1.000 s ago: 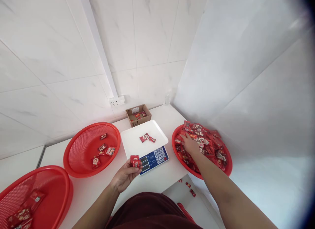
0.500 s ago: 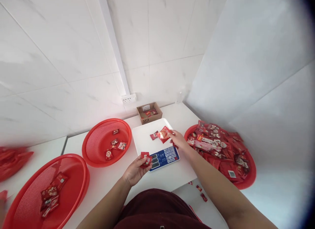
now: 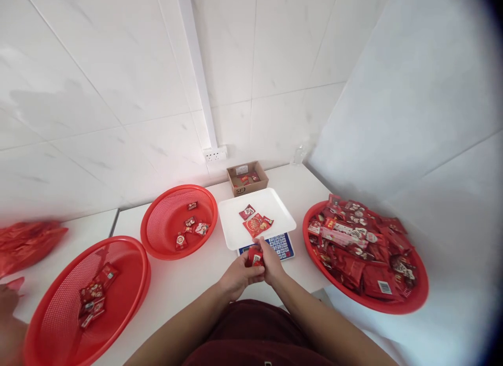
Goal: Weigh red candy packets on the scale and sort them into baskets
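Left hand [image 3: 238,277] pinches a red packet [image 3: 257,258] between thumb and fingers; right hand [image 3: 272,262] alongside, its grip unclear.

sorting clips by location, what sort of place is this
Probably a small weighing and packing station: a digital scale on a white table, a red basket heaped with wrapped packets, and a cardboard box behind the scale.

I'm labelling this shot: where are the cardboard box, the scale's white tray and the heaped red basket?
Cardboard box [image 3: 253,187], head view: its front wall.
White tray [image 3: 232,223], head view: its left part.
Heaped red basket [image 3: 413,303], head view: its near rim.
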The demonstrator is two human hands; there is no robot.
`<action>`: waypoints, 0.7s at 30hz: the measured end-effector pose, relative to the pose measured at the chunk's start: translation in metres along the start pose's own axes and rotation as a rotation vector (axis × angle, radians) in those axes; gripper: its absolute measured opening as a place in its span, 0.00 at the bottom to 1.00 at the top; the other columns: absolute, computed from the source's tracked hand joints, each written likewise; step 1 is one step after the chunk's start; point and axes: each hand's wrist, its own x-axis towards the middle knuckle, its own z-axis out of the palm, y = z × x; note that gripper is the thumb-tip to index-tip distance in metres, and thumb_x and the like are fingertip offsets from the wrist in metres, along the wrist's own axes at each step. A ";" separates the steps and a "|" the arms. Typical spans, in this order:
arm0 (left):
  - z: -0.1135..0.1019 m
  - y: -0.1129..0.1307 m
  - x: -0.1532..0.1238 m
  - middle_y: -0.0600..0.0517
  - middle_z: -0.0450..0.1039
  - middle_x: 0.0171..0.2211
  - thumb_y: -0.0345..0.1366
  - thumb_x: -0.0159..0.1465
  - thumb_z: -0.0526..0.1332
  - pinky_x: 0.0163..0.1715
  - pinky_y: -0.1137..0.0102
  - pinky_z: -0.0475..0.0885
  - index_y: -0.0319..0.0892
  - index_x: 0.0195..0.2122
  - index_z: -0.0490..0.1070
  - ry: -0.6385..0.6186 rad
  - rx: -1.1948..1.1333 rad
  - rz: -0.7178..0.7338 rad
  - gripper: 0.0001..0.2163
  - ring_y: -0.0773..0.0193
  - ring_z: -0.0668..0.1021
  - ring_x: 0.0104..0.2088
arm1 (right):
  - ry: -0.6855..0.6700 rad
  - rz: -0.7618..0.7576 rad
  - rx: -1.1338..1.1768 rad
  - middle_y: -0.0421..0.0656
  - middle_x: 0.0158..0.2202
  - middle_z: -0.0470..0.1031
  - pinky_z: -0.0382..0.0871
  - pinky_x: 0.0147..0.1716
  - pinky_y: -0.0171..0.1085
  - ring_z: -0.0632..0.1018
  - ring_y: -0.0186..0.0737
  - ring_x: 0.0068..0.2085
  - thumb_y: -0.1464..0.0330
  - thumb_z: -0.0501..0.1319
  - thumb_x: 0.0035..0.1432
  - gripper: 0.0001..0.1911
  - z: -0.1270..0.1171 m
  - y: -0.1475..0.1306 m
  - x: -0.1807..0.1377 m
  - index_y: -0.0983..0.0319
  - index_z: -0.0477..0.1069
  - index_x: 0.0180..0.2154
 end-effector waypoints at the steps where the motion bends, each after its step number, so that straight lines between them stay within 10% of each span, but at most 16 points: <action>1: 0.002 0.000 0.002 0.52 0.74 0.34 0.31 0.45 0.72 0.37 0.70 0.71 0.41 0.42 0.69 0.021 0.002 0.017 0.22 0.69 0.76 0.32 | -0.018 0.023 -0.009 0.38 0.22 0.72 0.68 0.24 0.33 0.73 0.34 0.23 0.56 0.58 0.52 0.14 0.001 -0.001 -0.003 0.60 0.68 0.34; 9: -0.010 0.017 0.005 0.52 0.73 0.31 0.28 0.51 0.68 0.36 0.72 0.71 0.39 0.37 0.68 0.082 -0.122 0.048 0.13 0.69 0.76 0.29 | -0.412 0.183 -0.201 0.39 0.30 0.76 0.71 0.30 0.36 0.76 0.35 0.28 0.65 0.63 0.49 0.13 -0.030 -0.029 0.002 0.58 0.66 0.39; 14: -0.019 0.019 -0.003 0.54 0.71 0.29 0.28 0.53 0.67 0.35 0.73 0.72 0.41 0.35 0.66 0.151 -0.131 0.030 0.11 0.71 0.76 0.28 | -0.161 -0.002 -0.276 0.40 0.29 0.76 0.72 0.28 0.35 0.77 0.36 0.29 0.68 0.62 0.50 0.11 -0.027 -0.055 0.044 0.59 0.66 0.38; 21: -0.024 0.019 -0.013 0.54 0.72 0.30 0.30 0.53 0.67 0.36 0.72 0.72 0.41 0.36 0.66 0.126 -0.107 0.009 0.12 0.71 0.76 0.29 | 0.105 -0.397 -0.681 0.51 0.57 0.64 0.65 0.50 0.41 0.67 0.44 0.56 0.62 0.59 0.53 0.28 -0.016 -0.080 0.071 0.60 0.58 0.55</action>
